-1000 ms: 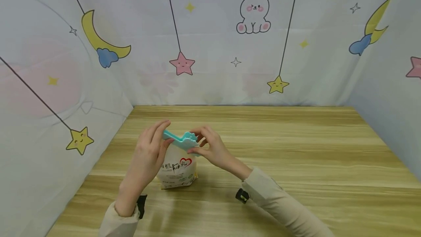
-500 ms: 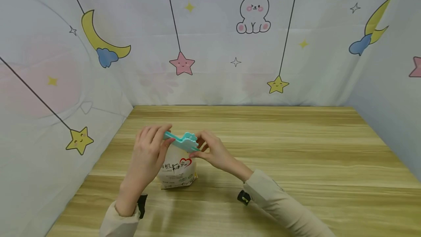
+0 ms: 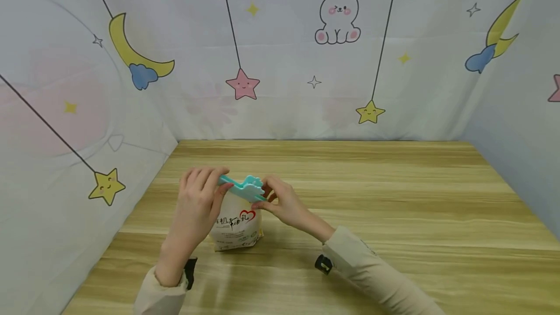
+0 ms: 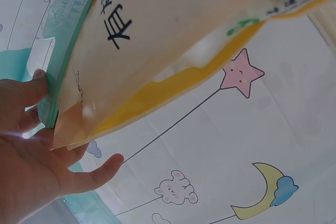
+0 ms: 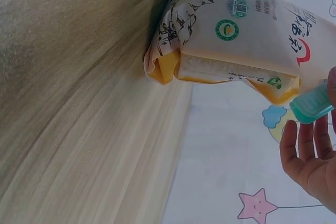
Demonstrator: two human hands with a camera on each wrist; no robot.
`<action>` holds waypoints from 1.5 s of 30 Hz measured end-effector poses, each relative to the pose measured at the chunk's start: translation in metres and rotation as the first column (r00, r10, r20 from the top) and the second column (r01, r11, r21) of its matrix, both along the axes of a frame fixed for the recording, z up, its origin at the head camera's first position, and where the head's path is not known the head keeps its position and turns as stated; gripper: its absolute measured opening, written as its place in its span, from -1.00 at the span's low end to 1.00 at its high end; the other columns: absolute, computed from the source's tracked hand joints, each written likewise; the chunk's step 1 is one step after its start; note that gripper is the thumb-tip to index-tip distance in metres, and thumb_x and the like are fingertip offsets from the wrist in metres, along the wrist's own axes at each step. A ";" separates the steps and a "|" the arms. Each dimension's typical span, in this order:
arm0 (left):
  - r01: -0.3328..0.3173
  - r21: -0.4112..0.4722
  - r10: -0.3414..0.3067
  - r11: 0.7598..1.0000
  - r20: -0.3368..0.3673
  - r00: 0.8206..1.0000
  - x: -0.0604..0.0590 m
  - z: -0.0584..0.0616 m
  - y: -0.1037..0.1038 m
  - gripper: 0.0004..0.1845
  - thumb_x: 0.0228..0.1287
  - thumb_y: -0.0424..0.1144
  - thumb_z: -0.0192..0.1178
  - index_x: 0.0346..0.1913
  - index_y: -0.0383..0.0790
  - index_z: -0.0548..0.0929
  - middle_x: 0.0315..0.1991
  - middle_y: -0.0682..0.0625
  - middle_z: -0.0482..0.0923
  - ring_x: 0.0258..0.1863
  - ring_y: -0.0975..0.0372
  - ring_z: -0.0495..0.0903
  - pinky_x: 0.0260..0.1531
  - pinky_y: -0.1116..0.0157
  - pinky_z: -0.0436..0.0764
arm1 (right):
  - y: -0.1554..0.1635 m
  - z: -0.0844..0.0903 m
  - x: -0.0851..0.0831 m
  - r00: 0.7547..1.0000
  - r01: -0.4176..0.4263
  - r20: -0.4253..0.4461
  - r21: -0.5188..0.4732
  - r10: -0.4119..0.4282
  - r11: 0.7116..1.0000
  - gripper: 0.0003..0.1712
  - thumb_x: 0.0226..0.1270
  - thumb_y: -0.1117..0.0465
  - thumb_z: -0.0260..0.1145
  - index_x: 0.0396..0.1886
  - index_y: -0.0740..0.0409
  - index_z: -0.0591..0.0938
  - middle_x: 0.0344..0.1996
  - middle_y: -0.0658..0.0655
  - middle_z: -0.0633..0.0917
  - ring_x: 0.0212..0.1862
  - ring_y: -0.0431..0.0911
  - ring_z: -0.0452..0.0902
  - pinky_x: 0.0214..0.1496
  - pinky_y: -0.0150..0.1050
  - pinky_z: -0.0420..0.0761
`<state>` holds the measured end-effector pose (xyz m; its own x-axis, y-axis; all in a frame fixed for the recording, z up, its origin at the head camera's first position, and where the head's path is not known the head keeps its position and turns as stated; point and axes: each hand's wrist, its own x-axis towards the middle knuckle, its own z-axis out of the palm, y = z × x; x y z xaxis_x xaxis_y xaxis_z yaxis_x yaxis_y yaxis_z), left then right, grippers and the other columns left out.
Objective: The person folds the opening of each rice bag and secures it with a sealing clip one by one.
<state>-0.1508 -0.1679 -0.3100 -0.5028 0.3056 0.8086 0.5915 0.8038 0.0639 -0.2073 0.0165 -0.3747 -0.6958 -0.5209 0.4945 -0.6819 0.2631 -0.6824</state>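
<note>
A white and yellow printed bag [image 3: 236, 230] stands upright on the table, with a red heart and dark characters on its front. Across its top lies a teal bag clip [image 3: 250, 190] with a scalloped edge. My left hand [image 3: 198, 203] pinches the clip's left end between thumb and fingers. At the other end, my right hand [image 3: 283, 202] holds the clip, thumb in front and fingers behind. The left wrist view shows the clip [image 4: 71, 40] along the bag's top edge, one bag corner poking out past it. In the right wrist view, the clip's rounded tip [image 5: 310, 106] shows beside the fingers.
The wood-grain table [image 3: 393, 198] extends far to the right of the bag. A white cloth [image 3: 280, 52] printed with stars, moons and a rabbit hangs behind it and along both sides. A black strap piece [image 3: 323, 264] sits at the right cuff.
My right hand has shifted slightly right and down along the clip, baring more of its right tip. The left hand has dropped a little. The bag stays in place.
</note>
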 end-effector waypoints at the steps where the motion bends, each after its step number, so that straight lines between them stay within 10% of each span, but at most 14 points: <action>1: -0.002 0.002 0.002 1.000 0.000 1.000 0.000 0.000 0.000 -0.74 0.08 -0.29 0.19 -0.17 -0.35 0.53 -0.35 -0.15 0.53 -0.27 -0.01 0.46 -0.04 -0.09 0.31 | 0.000 0.000 0.000 1.000 0.002 -0.001 -0.001 -0.002 1.000 -0.69 0.02 0.18 0.32 -0.28 0.19 0.42 -0.32 0.11 0.52 -0.29 -0.13 0.47 -0.29 -0.45 0.53; 13: -0.115 -0.028 0.113 0.993 -0.080 0.990 -0.002 -0.002 0.004 -0.60 0.30 -0.02 -0.20 -0.31 -0.27 0.52 -0.44 -0.10 0.51 -0.32 0.00 0.44 -0.09 -0.12 0.31 | -0.004 -0.001 0.002 0.998 0.011 -0.063 0.029 -0.009 1.000 -0.71 0.05 0.22 0.29 -0.27 0.24 0.42 -0.35 0.13 0.51 -0.35 -0.12 0.48 -0.31 -0.47 0.52; 23: -0.164 0.016 0.164 0.986 -0.149 0.975 -0.003 -0.004 0.010 -0.83 0.05 -0.22 0.18 -0.35 -0.27 0.54 -0.45 -0.13 0.53 -0.35 -0.04 0.45 -0.15 -0.07 0.32 | -0.006 0.000 0.004 0.995 0.013 -0.094 0.015 -0.011 1.000 -0.72 0.05 0.27 0.29 -0.27 0.27 0.42 -0.36 0.15 0.51 -0.36 -0.12 0.49 -0.34 -0.51 0.51; 45: -0.166 0.075 0.177 0.983 -0.168 0.970 -0.006 -0.009 0.013 -0.61 0.28 -0.05 -0.15 -0.38 -0.30 0.55 -0.51 -0.14 0.48 -0.40 -0.03 0.44 -0.24 -0.01 0.30 | -0.008 -0.002 0.004 0.993 0.048 -0.104 -0.002 -0.048 0.999 -0.74 0.03 0.28 0.30 -0.35 0.28 0.41 -0.42 0.13 0.50 -0.43 -0.17 0.46 -0.39 -0.51 0.48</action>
<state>-0.1572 -0.1547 -0.3187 -0.3943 0.1752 0.9021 0.4514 0.8920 0.0240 -0.2030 0.0085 -0.3771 -0.6645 -0.4885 0.5654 -0.7360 0.2973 -0.6082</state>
